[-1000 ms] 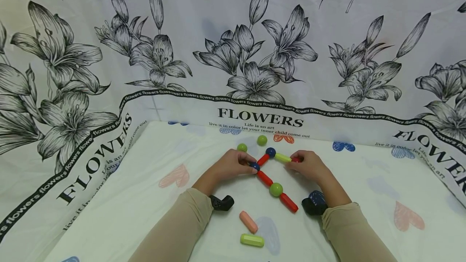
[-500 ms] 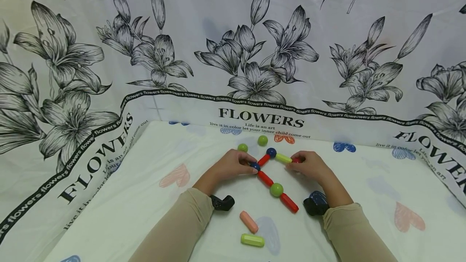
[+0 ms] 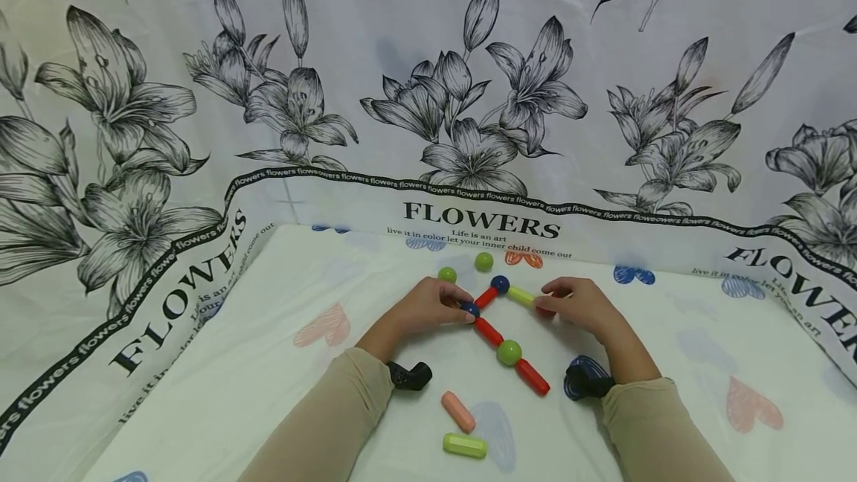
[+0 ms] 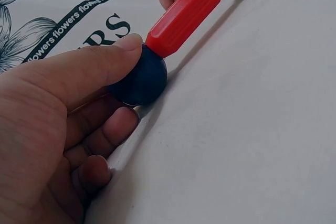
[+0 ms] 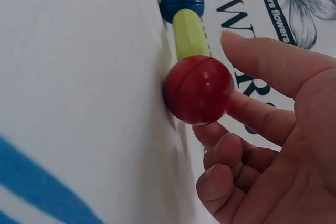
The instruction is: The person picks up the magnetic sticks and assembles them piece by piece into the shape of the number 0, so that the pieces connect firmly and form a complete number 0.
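Note:
My left hand [image 3: 425, 307] pinches a blue ball [image 4: 142, 80] between thumb and fingers. From this ball, one red rod [image 3: 489, 332] runs to a green ball [image 3: 509, 352], which has another red rod [image 3: 533, 377] on its far side. A second red rod [image 3: 486, 297] links the held ball to another blue ball [image 3: 500, 285]. From there a yellow-green rod [image 5: 190, 34] leads to a red ball [image 5: 198, 90]. Beside that red ball is my right hand [image 3: 579, 307], thumb lifted away from it and fingers at its far side; whether they touch it I cannot tell.
Two loose green balls, one farther back [image 3: 484, 262] and one near the left hand [image 3: 447, 274], lie beyond the chain. Nearer lie a salmon rod [image 3: 458, 411] and a yellow-green rod [image 3: 465, 445]. A flower-printed cloth [image 3: 321, 199] rises behind the white surface.
The right thumb has come away from the red ball, and the right hand's fingers have spread. The left hand keeps its pinch on the blue ball. The view has shifted slightly.

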A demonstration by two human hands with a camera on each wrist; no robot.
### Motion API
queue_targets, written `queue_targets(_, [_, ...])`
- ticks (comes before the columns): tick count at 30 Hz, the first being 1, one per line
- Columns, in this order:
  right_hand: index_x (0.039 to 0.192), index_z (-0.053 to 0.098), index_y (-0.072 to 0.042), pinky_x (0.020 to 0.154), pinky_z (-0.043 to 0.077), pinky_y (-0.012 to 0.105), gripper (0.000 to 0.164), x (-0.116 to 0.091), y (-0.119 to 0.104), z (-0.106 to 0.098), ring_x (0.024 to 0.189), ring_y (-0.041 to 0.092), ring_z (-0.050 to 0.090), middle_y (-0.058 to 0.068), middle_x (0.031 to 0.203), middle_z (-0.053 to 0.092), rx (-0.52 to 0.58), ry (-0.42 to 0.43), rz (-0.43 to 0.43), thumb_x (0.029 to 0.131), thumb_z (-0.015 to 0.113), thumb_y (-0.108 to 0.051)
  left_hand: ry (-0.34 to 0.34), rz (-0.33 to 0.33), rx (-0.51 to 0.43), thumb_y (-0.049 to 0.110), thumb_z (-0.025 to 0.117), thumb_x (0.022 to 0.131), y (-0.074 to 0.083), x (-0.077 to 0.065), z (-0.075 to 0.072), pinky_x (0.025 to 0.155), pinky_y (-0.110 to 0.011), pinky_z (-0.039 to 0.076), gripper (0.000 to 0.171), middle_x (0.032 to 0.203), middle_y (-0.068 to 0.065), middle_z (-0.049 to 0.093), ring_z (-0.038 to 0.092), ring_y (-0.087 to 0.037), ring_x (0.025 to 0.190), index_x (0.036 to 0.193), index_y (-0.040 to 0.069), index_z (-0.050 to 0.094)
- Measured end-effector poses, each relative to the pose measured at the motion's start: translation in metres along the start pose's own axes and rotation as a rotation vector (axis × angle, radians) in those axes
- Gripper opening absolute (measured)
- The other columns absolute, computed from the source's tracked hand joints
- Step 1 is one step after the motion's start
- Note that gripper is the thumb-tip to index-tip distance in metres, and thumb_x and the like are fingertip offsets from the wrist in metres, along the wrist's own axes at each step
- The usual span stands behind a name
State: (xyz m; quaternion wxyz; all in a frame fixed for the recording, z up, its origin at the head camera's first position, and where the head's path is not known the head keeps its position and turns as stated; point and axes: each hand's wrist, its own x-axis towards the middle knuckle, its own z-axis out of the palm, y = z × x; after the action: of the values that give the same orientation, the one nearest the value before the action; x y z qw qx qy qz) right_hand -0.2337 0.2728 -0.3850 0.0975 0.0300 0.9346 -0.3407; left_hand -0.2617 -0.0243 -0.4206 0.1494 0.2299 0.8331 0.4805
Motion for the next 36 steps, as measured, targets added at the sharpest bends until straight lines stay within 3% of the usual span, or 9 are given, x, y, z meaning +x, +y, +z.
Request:
queue_targets(6, [0.126, 0.064, -0.009, 0.070, 0.050, 0.029, 0.055, -0.001, 0.000, -0.011, 0.092, 0.024, 0.056, 0.014, 0.116, 0.061, 0.048, 0.048, -0.015, 0.089, 0.066, -0.050, 0.005, 0.001, -0.008, 0.029, 0.083, 0.080, -0.001, -0.001, 0.000, 0.080, -0.029, 0.049, 0.026, 0.095, 0.011, 0.072, 0.061, -0.011, 0.087, 0.104, 0.023, 0.076])
queue_targets(11, [0.128, 0.062, -0.010, 0.076, 0.050, 0.035, 0.055, -0.003, -0.003, -0.017, 0.094, 0.027, 0.056, 0.013, 0.121, 0.061, 0.127, 0.077, -0.019, 0.090, 0.065, -0.050, 0.005, -0.005, 0.006, 0.030, 0.082, 0.080, -0.001, -0.001, 0.001, 0.081, -0.029, 0.049, 0.027, 0.095, 0.012, 0.071, 0.061, -0.011, 0.088, 0.105, 0.023, 0.076])
queue_targets(18, [0.134, 0.056, -0.005, 0.089, 0.052, 0.035, 0.056, -0.001, -0.013, -0.020, 0.114, 0.034, 0.057, 0.015, 0.131, 0.059, 0.319, 0.082, -0.065, 0.094, 0.065, -0.042, 0.004, 0.005, 0.009, 0.031, 0.083, 0.080, -0.002, 0.000, 0.000, 0.080, -0.029, 0.050, 0.027, 0.095, 0.012, 0.071, 0.061, -0.010, 0.088, 0.105, 0.023, 0.076])
queue_targets(23, [0.136, 0.054, -0.005, 0.097, 0.051, 0.037, 0.055, 0.013, -0.030, -0.020, 0.123, 0.036, 0.053, 0.014, 0.136, 0.055, 0.464, 0.057, -0.092, 0.094, 0.066, -0.037, 0.003, 0.015, -0.001, 0.030, 0.083, 0.080, -0.003, 0.001, 0.000, 0.080, -0.028, 0.050, 0.027, 0.094, 0.012, 0.072, 0.062, -0.010, 0.087, 0.105, 0.022, 0.076])
queue_targets(31, [0.138, 0.052, -0.002, 0.107, 0.042, 0.048, 0.052, 0.048, -0.060, -0.017, 0.127, 0.038, 0.052, 0.015, 0.140, 0.052, 0.476, -0.039, -0.122, 0.095, 0.066, -0.026, 0.001, 0.021, -0.002, 0.030, 0.083, 0.079, -0.004, 0.003, 0.001, 0.079, -0.028, 0.050, 0.028, 0.094, 0.011, 0.071, 0.062, -0.010, 0.086, 0.105, 0.022, 0.077])
queue_targets(36, [0.137, 0.054, -0.003, 0.105, 0.043, 0.049, 0.050, 0.067, -0.074, -0.015, 0.125, 0.038, 0.055, 0.016, 0.139, 0.054, 0.355, -0.104, -0.146, 0.094, 0.066, -0.025, 0.000, 0.012, -0.011, 0.030, 0.083, 0.080, -0.003, 0.001, 0.000, 0.081, -0.029, 0.050, 0.027, 0.094, 0.011, 0.071, 0.063, -0.010, 0.088, 0.105, 0.022, 0.077])
